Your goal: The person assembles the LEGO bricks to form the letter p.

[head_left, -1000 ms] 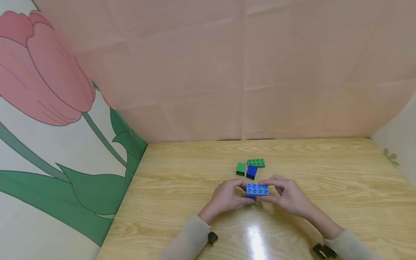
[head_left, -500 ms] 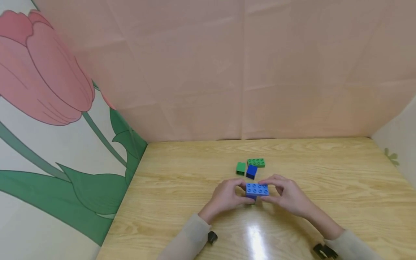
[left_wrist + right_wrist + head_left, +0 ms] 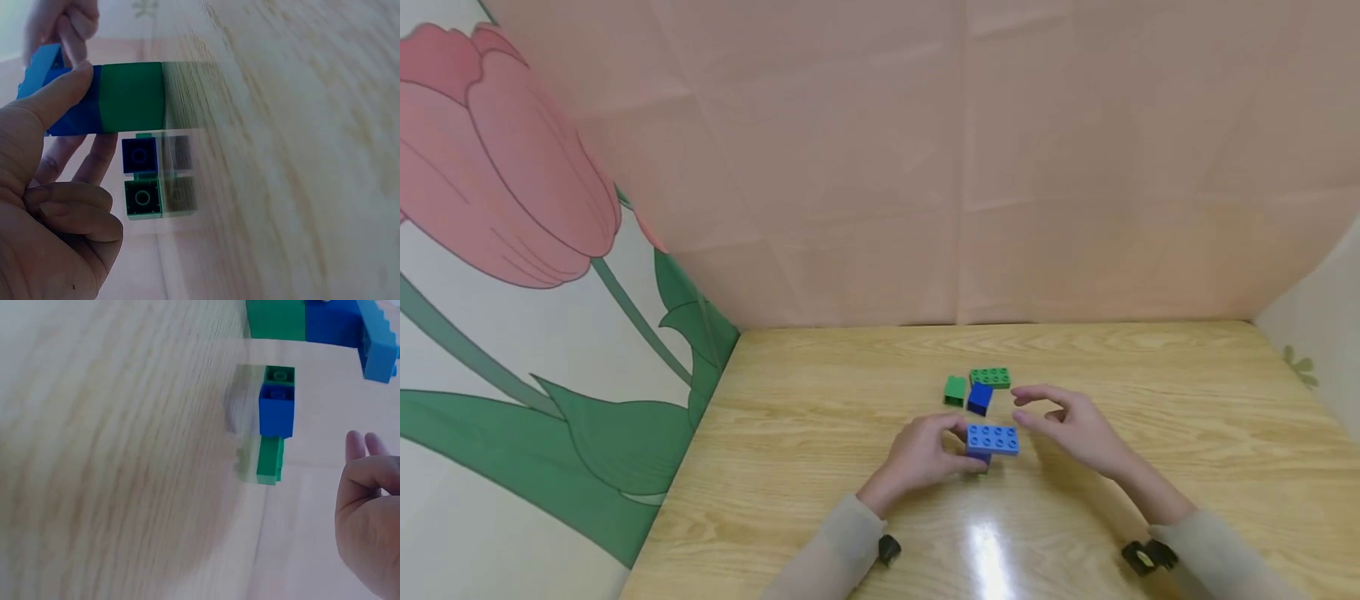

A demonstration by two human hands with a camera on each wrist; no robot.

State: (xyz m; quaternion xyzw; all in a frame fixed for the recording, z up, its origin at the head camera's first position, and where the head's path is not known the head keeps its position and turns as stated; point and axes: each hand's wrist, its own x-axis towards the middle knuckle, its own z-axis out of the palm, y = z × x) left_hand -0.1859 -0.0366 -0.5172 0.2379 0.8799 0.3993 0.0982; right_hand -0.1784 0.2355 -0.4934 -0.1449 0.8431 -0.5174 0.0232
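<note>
My left hand point(image 3: 921, 454) pinches a small stack of toy building bricks between thumb and fingers. At the bottom of that stack is a green brick point(image 3: 132, 97), with a dark blue brick point(image 3: 331, 324) above it. A lighter blue, long eight-stud brick point(image 3: 992, 439) lies across the top, overhanging to the right. My right hand point(image 3: 1078, 429) hovers just right of the stack, apart from it, thumb and forefinger spread with nothing between them. Behind the stack sit a loose dark blue brick point(image 3: 980, 399), a small green brick point(image 3: 954, 391) and a long green eight-stud brick point(image 3: 991, 377).
The wood-grain table point(image 3: 820, 383) reaches back to a pinkish cloth wall point(image 3: 865, 208). A tulip-printed panel point(image 3: 535, 333) stands along the left side. Small black devices point(image 3: 889, 550) are worn at both cuffs.
My right hand has let go of the long light blue brick and moved slightly away and back. My left hand keeps its grip on the stack, which has barely shifted.
</note>
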